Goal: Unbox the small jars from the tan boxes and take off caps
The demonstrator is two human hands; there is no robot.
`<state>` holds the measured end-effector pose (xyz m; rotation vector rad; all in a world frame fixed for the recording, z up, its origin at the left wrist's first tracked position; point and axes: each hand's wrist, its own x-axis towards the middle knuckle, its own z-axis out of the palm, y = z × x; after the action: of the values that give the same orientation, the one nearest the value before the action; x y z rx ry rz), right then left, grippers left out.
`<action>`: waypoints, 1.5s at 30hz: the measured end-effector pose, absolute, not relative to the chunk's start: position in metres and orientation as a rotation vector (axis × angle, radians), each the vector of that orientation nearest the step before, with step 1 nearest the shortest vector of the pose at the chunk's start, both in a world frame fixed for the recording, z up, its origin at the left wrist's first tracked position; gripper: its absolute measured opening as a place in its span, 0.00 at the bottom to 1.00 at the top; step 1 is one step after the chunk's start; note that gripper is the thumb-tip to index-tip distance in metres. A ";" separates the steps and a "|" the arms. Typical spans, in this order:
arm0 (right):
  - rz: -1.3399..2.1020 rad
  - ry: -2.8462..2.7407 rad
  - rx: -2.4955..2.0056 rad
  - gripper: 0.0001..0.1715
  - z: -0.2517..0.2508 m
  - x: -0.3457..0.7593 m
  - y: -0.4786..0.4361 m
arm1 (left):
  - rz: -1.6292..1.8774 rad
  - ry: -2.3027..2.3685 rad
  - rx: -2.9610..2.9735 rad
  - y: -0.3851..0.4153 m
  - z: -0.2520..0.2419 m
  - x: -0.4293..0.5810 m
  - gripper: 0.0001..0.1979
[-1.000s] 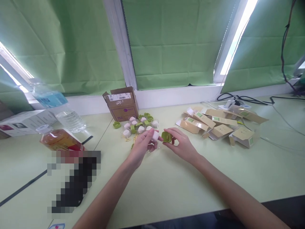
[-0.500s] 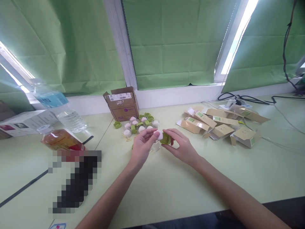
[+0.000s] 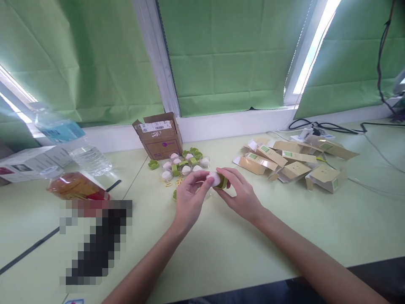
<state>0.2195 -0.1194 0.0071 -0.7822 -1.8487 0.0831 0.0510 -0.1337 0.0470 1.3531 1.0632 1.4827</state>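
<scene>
Between thumb and fingers, my left hand [image 3: 192,194] holds a small white rounded piece [image 3: 214,179]. My right hand [image 3: 242,195] grips a green piece [image 3: 223,182] by its edges, and the two pieces touch, the white one on the left. Just beyond my left hand lies a group of clear cups with white rounded pieces [image 3: 186,170] and green pieces [image 3: 175,170] among them. A green flower-shaped piece [image 3: 153,164] rests at the group's left edge. Small yellowish bits [image 3: 179,181] lie beside my left fingers.
An open cardboard box [image 3: 161,141] stands behind the cups. Flattened tan cartons [image 3: 295,171] are piled at the right, with black cables [image 3: 338,130] behind. On the left are a water bottle [image 3: 90,158], an orange drink bottle [image 3: 74,185] and a white box [image 3: 34,162].
The white piece in my left hand has come up against the green piece, which is turned more sideways. The view has shifted slightly.
</scene>
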 end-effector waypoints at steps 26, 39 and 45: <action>0.095 -1.803 -0.742 0.22 0.006 0.216 -0.118 | 1.595 1.088 2.040 -0.129 0.029 0.052 0.07; 0.374 -2.000 -0.530 0.28 0.014 0.222 -0.122 | 1.118 0.904 1.728 -0.136 0.042 0.051 0.18; 0.380 -1.967 -0.604 0.36 0.017 0.215 -0.129 | 1.144 1.102 1.710 -0.135 0.039 0.053 0.17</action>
<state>0.2147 -0.1285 0.0175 -0.6039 -1.9668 0.3803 0.0534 -0.1354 0.0391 1.7098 1.1021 1.1443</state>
